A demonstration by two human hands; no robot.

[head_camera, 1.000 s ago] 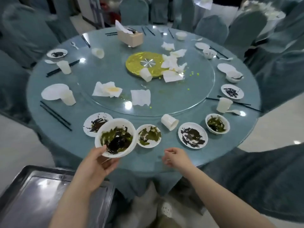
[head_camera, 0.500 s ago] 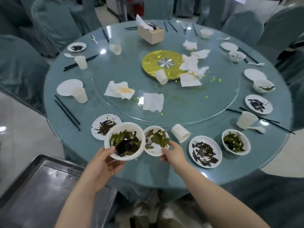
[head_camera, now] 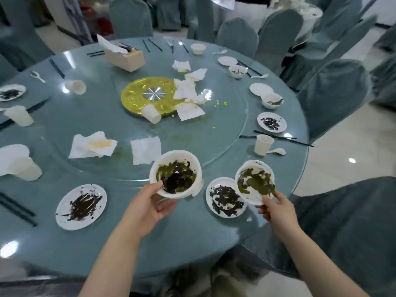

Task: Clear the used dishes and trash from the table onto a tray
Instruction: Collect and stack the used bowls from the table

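**White dishes held in both hands above the table edge**

White, food-smeared, the bowl (head_camera: 175,174) sat in my left hand (head_camera: 150,207), thumb hooked over its near rim and fingers curled beneath its base. It was lifted clear of the round teal table (head_camera: 171,243), with green and black residue inside. My right hand (head_camera: 276,207) pinched the near edge of a small plate (head_camera: 254,182), thumb on top over the green smear; this plate was tilted toward me and raised above the surface. Both hands were closed on their dishes.

Between the two held dishes, a dirty plate (head_camera: 225,198) with black residue lay flat on the table, partly overlapped in view by the tilted plate. A second soiled plate (head_camera: 81,206) lay to the left of my left forearm, well apart from it. Crumpled napkins (head_camera: 93,144) rested on the glass turntable (head_camera: 225,129) beyond the bowl. A paper cup (head_camera: 263,144) stood beyond my right hand, with a spoon (head_camera: 277,151) just beside it.
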